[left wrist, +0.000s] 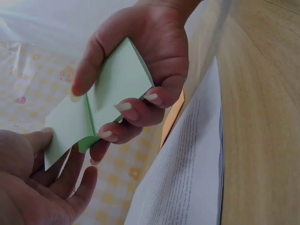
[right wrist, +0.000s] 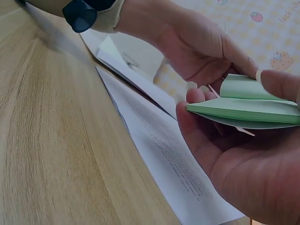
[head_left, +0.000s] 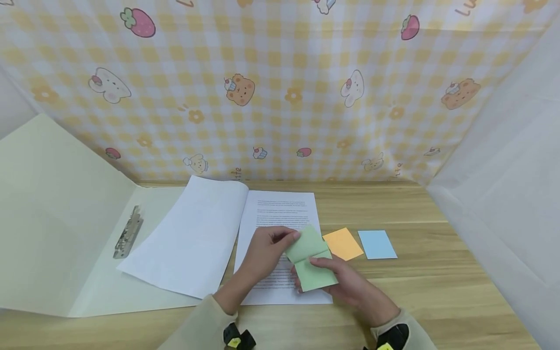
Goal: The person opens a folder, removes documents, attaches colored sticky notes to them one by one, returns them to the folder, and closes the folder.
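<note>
A pad of green sticky notes (head_left: pixel 316 276) rests in my right hand (head_left: pixel 352 287), the thumb on top and the fingers curled beneath. My left hand (head_left: pixel 268 249) pinches the pad's top sheet (head_left: pixel 307 243) between thumb and fingers. This sheet is lifted away from the pad, with a bend along the middle, as the left wrist view also shows on the sheet (left wrist: pixel 70 125). From the side, the pad (right wrist: pixel 243 112) is thick with many layers. Both hands are above a printed page (head_left: pixel 280 209), covering part of its text.
An orange sticky note (head_left: pixel 344 244) and a blue sticky note (head_left: pixel 377 244) lie right of the page. On the left, an open white folder (head_left: pixel 39 214) with a metal clip (head_left: pixel 128 232) bears a turned-over sheet (head_left: pixel 192 238). A checked cloth (head_left: pixel 280 121) hangs behind the wooden table (head_left: pixel 437 291).
</note>
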Tool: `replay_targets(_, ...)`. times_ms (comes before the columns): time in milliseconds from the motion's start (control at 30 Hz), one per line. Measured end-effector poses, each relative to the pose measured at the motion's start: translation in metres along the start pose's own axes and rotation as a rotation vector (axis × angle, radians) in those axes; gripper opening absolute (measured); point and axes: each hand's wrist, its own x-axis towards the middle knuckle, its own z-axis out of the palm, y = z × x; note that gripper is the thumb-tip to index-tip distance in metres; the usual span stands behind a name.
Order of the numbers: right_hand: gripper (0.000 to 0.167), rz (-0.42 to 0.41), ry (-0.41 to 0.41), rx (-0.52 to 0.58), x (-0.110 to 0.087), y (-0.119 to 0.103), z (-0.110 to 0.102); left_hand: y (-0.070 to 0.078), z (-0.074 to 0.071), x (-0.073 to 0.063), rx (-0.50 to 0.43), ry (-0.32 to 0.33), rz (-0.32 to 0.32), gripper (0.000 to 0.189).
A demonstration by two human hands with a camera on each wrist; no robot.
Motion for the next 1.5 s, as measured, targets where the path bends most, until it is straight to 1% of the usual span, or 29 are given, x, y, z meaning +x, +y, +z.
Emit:
replay_targets(233,0.046,0.026,0.011,-0.009,-0.003,0.001,-0.003,-0.004,-0.001,0.003,0.016,0.043,-0.055,0.023)
replay_targets(400,0.045,0.021,-0.013,0.001,-0.004,0.001,-0.006,-0.004,-0.003,0.005,0.011,0.08,-0.096,0.022)
replay_targets(500,0.043,0.005,-0.014,0.034,-0.007,0.002,-0.009,-0.005,-0.007,0.008,0.0,0.118,-0.118,0.024)
replay_targets(667,0.043,0.0,0.001,0.096,-0.023,0.006,-0.022,-0.011,-0.02,0.014,-0.106,0.222,-0.16,0.031)
replay_targets(733,0.04,0.005,0.011,0.08,-0.031,0.006,-0.03,-0.013,-0.024,0.015,-0.154,0.235,-0.171,0.032)
replay_targets(767,0.039,0.003,0.02,0.058,-0.035,0.006,-0.034,-0.013,-0.026,0.016,-0.167,0.231,-0.174,0.032)
replay_targets(833,0.037,0.003,0.065,0.0,-0.042,0.004,-0.043,-0.012,-0.027,0.015,-0.181,0.21,-0.177,0.031)
replay_targets(867,0.036,0.004,0.103,-0.039,-0.045,0.002,-0.047,-0.011,-0.027,0.015,-0.184,0.2,-0.174,0.031)
replay_targets(933,0.036,0.018,0.214,-0.147,-0.05,-0.004,-0.055,-0.011,-0.027,0.015,-0.178,0.194,-0.162,0.032)
replay_targets(1000,0.039,0.041,0.35,-0.254,-0.054,-0.01,-0.064,-0.01,-0.028,0.014,-0.164,0.191,-0.146,0.035)
replay_targets(1033,0.041,0.055,0.416,-0.301,-0.055,-0.013,-0.068,-0.01,-0.028,0.014,-0.15,0.195,-0.143,0.038)
replay_targets(1100,0.047,0.073,0.521,-0.397,-0.059,-0.019,-0.079,-0.011,-0.029,0.013,-0.103,0.201,-0.137,0.042)
replay_targets(1167,0.054,0.073,0.59,-0.479,-0.064,-0.024,-0.092,-0.011,-0.03,0.012,-0.054,0.201,-0.131,0.043)
replay_targets(1233,0.059,0.074,0.639,-0.544,-0.071,-0.031,-0.105,-0.013,-0.031,0.01,0.005,0.205,-0.127,0.041)
replay_targets(1333,0.063,0.086,0.723,-0.675,-0.08,-0.04,-0.123,-0.013,-0.032,0.007,0.088,0.207,-0.09,0.034)
replay_targets(1433,0.068,0.114,0.801,-0.775,-0.088,-0.047,-0.139,-0.014,-0.032,0.004,0.133,0.203,-0.053,0.027)
replay_targets(1500,0.07,0.13,0.83,-0.807,-0.093,-0.05,-0.148,-0.013,-0.031,0.001,0.146,0.196,-0.029,0.025)
